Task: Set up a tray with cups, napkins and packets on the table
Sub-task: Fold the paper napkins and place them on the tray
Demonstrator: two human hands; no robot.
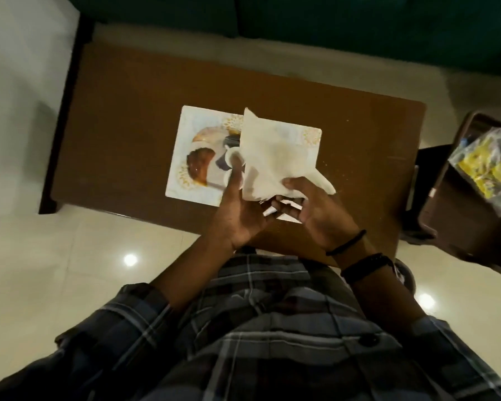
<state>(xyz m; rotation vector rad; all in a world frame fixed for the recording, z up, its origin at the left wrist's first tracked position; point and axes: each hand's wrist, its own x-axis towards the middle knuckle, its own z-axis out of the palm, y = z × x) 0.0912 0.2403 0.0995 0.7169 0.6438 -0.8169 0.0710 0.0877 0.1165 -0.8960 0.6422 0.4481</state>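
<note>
A white rectangular tray with a printed picture lies in the middle of the brown table. Above its near right part I hold a white paper napkin spread open between both hands. My left hand pinches the napkin's left edge with the fingers pointing up. My right hand grips its lower right corner, and some white paper shows under its fingers. A small white cup-like shape on the tray peeks out beside the napkin; the rest of the tray's right half is hidden.
At the right stands a dark brown stool or side table carrying a clear bag of yellow packets. A dark green sofa runs along the far side. Glossy cream floor tiles surround the table.
</note>
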